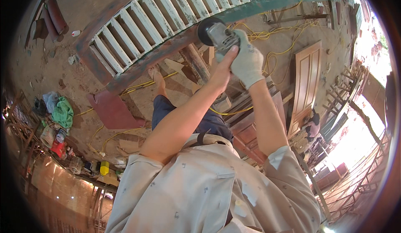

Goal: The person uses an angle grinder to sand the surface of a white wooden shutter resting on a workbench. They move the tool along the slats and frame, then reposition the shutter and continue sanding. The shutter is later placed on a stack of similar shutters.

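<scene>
My right hand, in a pale work glove, is closed round the body of an angle grinder. Bare, my left hand grips the same tool from the left, its thumb along the housing. The dark round disc meets or hovers just over the near rail of a louvred shutter panel; I cannot tell whether it touches. Worn white slats fill the panel. Its rail is green on the right, while the left part looks brownish and stripped.
Yellow cords loop over the ground to the right and run near my bare foot. Wooden panel doors lean on the right, near another person. A reddish sheet and a green bag lie left.
</scene>
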A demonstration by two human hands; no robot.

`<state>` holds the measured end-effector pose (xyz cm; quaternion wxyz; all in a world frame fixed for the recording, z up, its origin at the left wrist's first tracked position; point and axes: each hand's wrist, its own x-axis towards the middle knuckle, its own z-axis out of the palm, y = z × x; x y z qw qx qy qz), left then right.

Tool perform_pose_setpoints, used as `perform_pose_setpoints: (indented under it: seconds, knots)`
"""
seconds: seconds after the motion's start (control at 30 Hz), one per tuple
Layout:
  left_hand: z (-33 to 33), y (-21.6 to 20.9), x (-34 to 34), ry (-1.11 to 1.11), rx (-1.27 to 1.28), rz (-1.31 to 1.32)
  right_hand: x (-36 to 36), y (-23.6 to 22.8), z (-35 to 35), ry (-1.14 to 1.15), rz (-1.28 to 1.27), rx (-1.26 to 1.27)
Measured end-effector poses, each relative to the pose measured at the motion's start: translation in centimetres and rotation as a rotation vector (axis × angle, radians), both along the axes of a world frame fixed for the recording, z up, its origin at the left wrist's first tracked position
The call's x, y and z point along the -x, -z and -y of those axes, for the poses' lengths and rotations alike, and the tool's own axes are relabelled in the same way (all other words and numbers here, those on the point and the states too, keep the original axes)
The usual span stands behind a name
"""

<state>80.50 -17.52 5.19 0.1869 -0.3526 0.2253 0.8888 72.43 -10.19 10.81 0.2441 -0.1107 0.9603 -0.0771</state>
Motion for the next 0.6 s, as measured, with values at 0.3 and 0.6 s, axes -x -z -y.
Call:
perform_pose_setpoints:
  seconds: [0.3, 0.6]
  knots:
    - [0.2, 0.2, -3.3, -0.24, 0.011, 0.043, -2.4, 0.4, 1.5, -0.073, 0.101, 0.019]
    - [-5.0, -0.6, 6.8, 0.136, -0.026, -0.042, 5.1, 0.3, -6.1, 0.139, -0.091, 0.032]
